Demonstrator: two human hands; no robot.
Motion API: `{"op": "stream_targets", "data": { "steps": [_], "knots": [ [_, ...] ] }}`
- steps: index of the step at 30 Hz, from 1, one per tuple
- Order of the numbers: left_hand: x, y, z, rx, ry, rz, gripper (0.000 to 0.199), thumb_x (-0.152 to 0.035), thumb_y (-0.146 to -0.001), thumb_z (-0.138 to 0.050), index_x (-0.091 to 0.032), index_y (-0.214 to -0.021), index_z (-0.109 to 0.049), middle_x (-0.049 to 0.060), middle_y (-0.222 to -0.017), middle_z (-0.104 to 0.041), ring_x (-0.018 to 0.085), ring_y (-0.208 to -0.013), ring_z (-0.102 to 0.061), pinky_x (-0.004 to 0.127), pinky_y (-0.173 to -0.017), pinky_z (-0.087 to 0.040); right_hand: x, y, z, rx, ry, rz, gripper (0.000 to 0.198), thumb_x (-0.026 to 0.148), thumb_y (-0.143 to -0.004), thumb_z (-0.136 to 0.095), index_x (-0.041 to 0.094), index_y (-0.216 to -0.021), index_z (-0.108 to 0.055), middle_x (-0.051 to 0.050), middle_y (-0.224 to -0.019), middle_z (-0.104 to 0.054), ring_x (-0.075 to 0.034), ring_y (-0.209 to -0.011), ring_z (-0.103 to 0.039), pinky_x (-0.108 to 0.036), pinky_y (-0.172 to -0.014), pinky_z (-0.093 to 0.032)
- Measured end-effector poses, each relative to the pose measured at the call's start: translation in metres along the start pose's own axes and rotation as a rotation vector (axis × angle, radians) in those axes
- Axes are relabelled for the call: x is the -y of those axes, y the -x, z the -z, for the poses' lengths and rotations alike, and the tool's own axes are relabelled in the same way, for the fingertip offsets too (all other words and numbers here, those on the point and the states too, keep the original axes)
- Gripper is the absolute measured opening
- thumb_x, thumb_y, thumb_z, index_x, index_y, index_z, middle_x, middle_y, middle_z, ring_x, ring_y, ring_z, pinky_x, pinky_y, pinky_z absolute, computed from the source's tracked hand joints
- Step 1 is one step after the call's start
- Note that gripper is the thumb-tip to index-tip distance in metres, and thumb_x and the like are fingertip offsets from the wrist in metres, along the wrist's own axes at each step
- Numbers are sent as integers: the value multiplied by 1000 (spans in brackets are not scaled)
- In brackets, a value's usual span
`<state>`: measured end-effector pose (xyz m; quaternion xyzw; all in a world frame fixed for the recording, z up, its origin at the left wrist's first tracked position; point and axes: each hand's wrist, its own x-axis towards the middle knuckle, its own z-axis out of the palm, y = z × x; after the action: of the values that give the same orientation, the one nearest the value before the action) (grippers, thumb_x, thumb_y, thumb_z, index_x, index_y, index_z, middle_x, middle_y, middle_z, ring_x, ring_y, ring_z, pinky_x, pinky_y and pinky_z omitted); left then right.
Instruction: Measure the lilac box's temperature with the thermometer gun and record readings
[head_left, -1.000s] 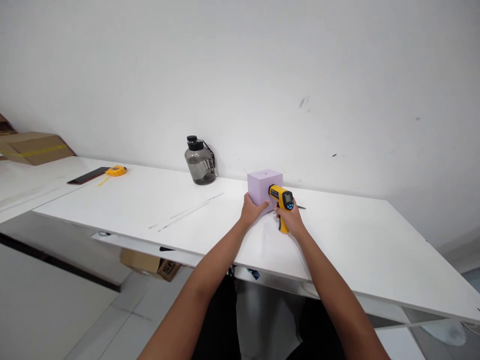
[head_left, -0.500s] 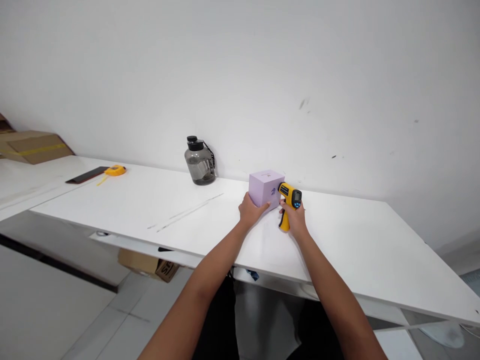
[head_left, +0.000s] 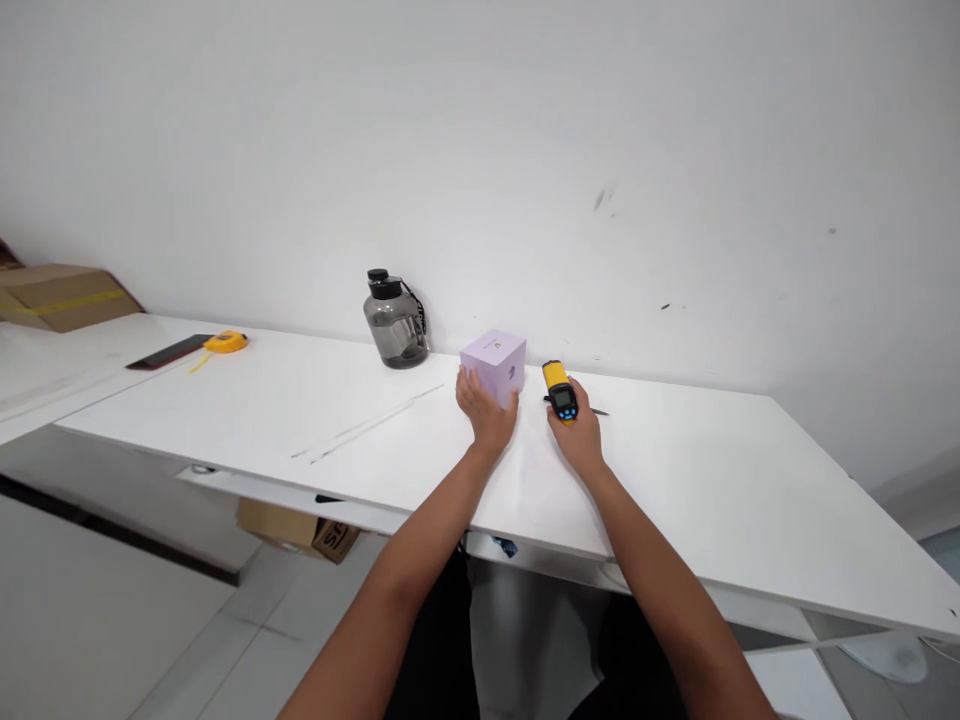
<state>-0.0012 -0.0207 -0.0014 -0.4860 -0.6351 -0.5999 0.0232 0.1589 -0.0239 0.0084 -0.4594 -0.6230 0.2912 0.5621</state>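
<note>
My left hand [head_left: 487, 412] grips a light purple box [head_left: 493, 362] by its near side, thumb at the right and fingers at the left. Small dark marks show on the box's top and right face. Wrapped in my right hand [head_left: 579, 428] is a yellow and black infrared thermometer [head_left: 559, 388], its small screen and blue buttons facing up toward me. The thermometer is a short way right of the box, apart from it. A thin dark object, perhaps a pen [head_left: 599, 412], lies beside my right hand, partly hidden by it.
A grey water jug [head_left: 397, 330] with a black lid stands left of the box near the wall. Farther left on the white table [head_left: 360, 470] are a yellow tape measure [head_left: 226, 342] and a flat black item [head_left: 169, 352]. Cardboard boxes sit at far left [head_left: 64, 297] and below [head_left: 289, 525].
The purple box has moved left and turned in my left hand. My right hand has drawn the thermometer left and away from the box, and its screen now faces up.
</note>
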Motion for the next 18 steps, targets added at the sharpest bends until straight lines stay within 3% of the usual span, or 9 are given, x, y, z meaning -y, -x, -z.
{"op": "stream_targets", "data": {
  "steps": [4,8,10,14,16,18],
  "knots": [
    [-6,23,-4,125,278,-108,68,-59,-89,-57,-20,-139,-34,18,-130,-50,30,-125,-50,48,-106,-40,-1,4,-2,15,80,153,71,35,-78,-68,25,-144,-47,-11,-134,-65,-31,-118,-64,-45,-98,-51],
    [-9,31,-5,358,394,-213,68,-71,-93,-39,-20,-138,-37,16,-125,-53,27,-115,-54,43,-94,-46,-2,8,-6,57,48,208,79,43,-84,-65,21,-152,-31,-12,-119,-68,-25,-99,-69,-41,-87,-56],
    [-11,31,-3,427,412,-307,67,-71,-95,-28,-19,-135,-42,16,-124,-55,27,-113,-53,44,-94,-46,-2,10,-8,74,51,261,81,46,-86,-64,20,-153,-27,-13,-119,-66,-25,-101,-68,-42,-89,-56],
    [-14,32,1,415,427,-378,63,-68,-98,-20,-19,-127,-46,13,-112,-58,24,-100,-56,43,-89,-47,-4,10,-10,-35,234,436,76,52,-83,-65,22,-146,-36,-17,-133,-56,-35,-135,-46,-56,-110,-42],
    [-14,33,1,407,451,-398,64,-71,-96,-24,-19,-129,-44,12,-110,-57,23,-96,-56,42,-87,-48,-5,9,-10,-72,340,475,72,52,-85,-62,23,-145,-36,-17,-141,-51,-36,-145,-32,-61,-115,-35],
    [-15,33,1,427,475,-412,72,-77,-89,-36,-18,-129,-42,12,-110,-55,24,-94,-56,42,-85,-50,-7,9,-10,-66,404,472,70,50,-88,-58,23,-147,-33,-17,-144,-48,-35,-148,-26,-61,-115,-34]
  ]
}}
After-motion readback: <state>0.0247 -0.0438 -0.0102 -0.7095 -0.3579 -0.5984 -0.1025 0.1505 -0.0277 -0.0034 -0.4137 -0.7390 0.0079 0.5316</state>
